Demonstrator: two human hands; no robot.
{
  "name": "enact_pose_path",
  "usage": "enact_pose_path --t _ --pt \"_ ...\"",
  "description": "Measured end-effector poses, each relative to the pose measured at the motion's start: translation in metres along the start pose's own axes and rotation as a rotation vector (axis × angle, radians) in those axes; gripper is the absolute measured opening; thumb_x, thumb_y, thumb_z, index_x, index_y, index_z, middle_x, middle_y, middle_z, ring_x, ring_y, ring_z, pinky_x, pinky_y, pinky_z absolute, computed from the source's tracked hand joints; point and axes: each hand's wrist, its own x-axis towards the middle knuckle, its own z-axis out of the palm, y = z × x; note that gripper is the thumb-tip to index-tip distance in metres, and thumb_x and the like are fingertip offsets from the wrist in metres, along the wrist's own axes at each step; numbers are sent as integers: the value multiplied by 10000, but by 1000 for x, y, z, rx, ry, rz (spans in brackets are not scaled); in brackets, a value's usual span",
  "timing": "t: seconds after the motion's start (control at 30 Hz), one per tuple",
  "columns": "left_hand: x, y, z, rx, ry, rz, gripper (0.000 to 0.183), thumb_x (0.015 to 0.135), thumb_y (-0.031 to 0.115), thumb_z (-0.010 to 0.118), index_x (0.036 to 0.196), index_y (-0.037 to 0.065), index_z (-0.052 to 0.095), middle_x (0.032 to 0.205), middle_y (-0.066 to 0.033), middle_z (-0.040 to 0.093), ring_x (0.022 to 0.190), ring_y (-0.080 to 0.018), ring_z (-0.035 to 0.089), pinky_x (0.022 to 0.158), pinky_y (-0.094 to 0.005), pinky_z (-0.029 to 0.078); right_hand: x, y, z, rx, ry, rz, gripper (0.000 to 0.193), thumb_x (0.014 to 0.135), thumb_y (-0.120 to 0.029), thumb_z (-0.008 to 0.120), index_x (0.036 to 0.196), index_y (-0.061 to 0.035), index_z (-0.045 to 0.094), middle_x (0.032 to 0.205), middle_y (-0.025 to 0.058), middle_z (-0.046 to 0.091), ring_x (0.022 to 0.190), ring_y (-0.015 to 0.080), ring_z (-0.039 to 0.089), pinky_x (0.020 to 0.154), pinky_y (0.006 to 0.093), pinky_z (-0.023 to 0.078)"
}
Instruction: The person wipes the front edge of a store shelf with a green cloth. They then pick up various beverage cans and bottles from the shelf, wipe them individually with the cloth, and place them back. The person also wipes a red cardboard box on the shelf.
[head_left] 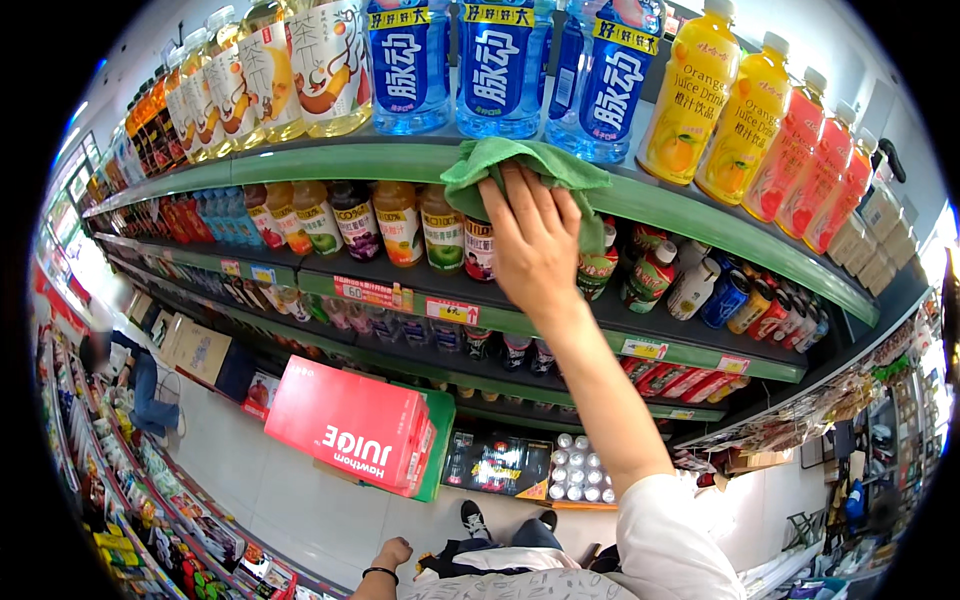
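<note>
My right hand (533, 235) reaches up and presses a green cloth (490, 165) against the front edge of the top shelf (350, 160). Its fingers lie over the cloth, which folds over the shelf lip and hangs down on the right. Just above the cloth stand large blue drink bottles (500, 75). Below and behind the hand are small juice bottles (397, 225) on the second shelf, one partly hidden by the fingers. Down by my side, my left hand (396, 551) is loosely closed with nothing visible in it, a dark band on its wrist.
Yellow juice bottles (690, 95) stand right of the blue ones, with pale tea bottles (328, 70) to the left. A red carton (345, 425) and a tray of cans (580, 475) sit low before me. Far left, a person (155, 395) is in the aisle.
</note>
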Motion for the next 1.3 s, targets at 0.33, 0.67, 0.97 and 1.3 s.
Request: enact_pose_path --t 0.33,0.67,0.97,1.3 --pt "-25 21 10 -37 -52 -98 435 821 315 566 1136 48 705 1170 -217 669 1135 -374 615 990 -427 486 -79 155 -112 -227 -52 -86 400 780 78 593 1167 -14 634 1290 191 588 1253 386 523 1078 540 359" --pt "-20 80 -16 -71 34 -10 433 842 307 623 1190 52 658 1158 -221 670 1091 -378 635 968 -431 499 -122 196 -198 -324 45 298 380 884 76 558 1248 -11 627 1221 180 638 1138 374 594 987 440 457" --pt "-41 210 -112 -308 120 292 491 930 376 651 1274 35 573 1210 -166 665 1110 -266 647 952 -370 510 -221 66 -186 1942 254 1984 329 1003 -212 455 1165 11 634 1145 142 679 1048 281 641 918 415 525" --pt "-151 373 -245 -1492 -258 952 785 959 634 483 1413 -5 448 1357 -110 563 1224 -195 546 1004 -350 454 -211 7 -159 2398 59 2056 565 1019 -482 451 1279 3 579 1268 166 631 1144 309 618 999 440 495"
